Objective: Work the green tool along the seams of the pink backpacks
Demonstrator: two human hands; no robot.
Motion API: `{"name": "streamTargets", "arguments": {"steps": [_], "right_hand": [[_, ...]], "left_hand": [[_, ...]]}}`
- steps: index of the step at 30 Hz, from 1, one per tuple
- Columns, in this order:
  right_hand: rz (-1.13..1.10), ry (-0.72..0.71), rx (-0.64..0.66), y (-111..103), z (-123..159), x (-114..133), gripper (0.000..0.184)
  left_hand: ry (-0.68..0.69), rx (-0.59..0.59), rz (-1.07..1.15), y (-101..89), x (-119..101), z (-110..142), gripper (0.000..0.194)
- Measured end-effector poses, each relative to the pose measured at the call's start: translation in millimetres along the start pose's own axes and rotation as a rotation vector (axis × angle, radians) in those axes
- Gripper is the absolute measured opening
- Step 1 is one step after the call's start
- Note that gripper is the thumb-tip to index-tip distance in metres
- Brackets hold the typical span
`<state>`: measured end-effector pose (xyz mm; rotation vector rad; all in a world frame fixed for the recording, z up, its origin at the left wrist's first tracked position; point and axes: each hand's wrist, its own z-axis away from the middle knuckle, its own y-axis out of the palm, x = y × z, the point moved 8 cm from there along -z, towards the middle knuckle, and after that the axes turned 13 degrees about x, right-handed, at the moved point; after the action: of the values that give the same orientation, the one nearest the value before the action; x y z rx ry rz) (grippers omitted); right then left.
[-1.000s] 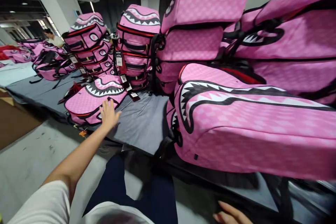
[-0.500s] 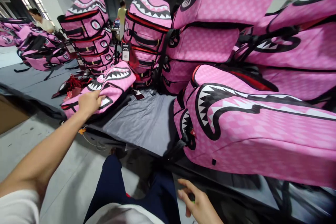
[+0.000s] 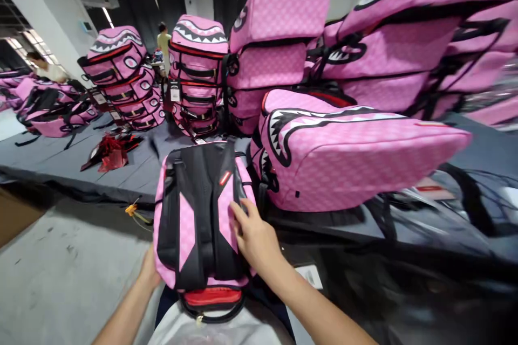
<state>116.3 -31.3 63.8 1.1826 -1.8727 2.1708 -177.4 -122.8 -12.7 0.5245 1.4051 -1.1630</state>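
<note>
A pink backpack [image 3: 186, 226] with black straps stands in front of my body, its back panel and shoulder straps facing me. Its carry handle and a red-lined part point down toward my lap. My left hand [image 3: 150, 268] holds the lower left side, its fingers hidden behind the bag. At the right side, my right hand [image 3: 259, 237] grips the backpack by its edge, fingertips on the pink panel beside the strap. Something small and dark shows by those fingers; I cannot make out what it is.
Pink shark-mouth backpacks lie on the grey-covered table [image 3: 36, 157] at right [image 3: 343, 167] and rise in stacks [image 3: 198, 73] behind. Red tags [image 3: 113, 156] lie at left. Two people [image 3: 164, 46] are in the background. An orange clip [image 3: 131, 209] hangs at the table edge.
The backpack has moved from the table's left side to in front of me, now back panel toward me. My right hand has risen from beside my lap onto it.
</note>
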Motion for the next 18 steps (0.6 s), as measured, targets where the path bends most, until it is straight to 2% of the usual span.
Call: {"name": "streamTargets", "arguments": {"steps": [1, 3, 5, 6, 8, 10, 12, 14, 16, 18], "right_hand": [[0.100, -0.007, 0.074, 11.6, -2.3, 12.1, 0.051], [0.232, -0.149, 0.212, 37.9, -9.7, 45.3, 0.055], [0.297, -0.302, 0.318, 61.4, -19.3, 72.6, 0.052], [0.313, -0.303, 0.344, 68.5, -25.9, 75.9, 0.052], [0.321, -0.139, 0.354, 71.9, -39.8, 58.2, 0.055], [0.305, 0.117, 0.326, 63.7, -44.1, 19.7, 0.056], [0.280, 0.289, 0.296, 53.3, -37.5, -15.9, 0.052], [0.251, 0.365, 0.270, 45.9, -27.6, -37.4, 0.051], [0.222, 0.402, 0.217, 40.4, -19.7, -45.6, 0.056], [0.205, 0.451, 0.119, 33.5, -15.3, -48.4, 0.061]], "left_hand": [[-0.040, 0.034, 0.048, 12.2, 20.8, 3.4, 0.077], [-0.065, 0.079, 0.118, 21.9, 42.3, 2.4, 0.086], [-0.028, 0.095, 0.153, 13.7, 42.3, -8.1, 0.088], [-0.003, 0.114, 0.150, 7.4, 38.3, -15.5, 0.085], [0.014, 0.180, 0.116, -1.6, 32.7, -30.1, 0.083], [0.006, 0.227, 0.043, -2.7, 35.9, -39.3, 0.090], [0.007, 0.199, -0.028, 1.7, 47.6, -40.4, 0.091], [-0.006, 0.157, -0.081, 10.8, 65.6, -33.6, 0.086], [-0.057, 0.155, -0.117, 18.9, 85.2, -22.2, 0.080], [-0.108, 0.196, -0.204, 18.3, 95.9, -10.0, 0.072]]}}
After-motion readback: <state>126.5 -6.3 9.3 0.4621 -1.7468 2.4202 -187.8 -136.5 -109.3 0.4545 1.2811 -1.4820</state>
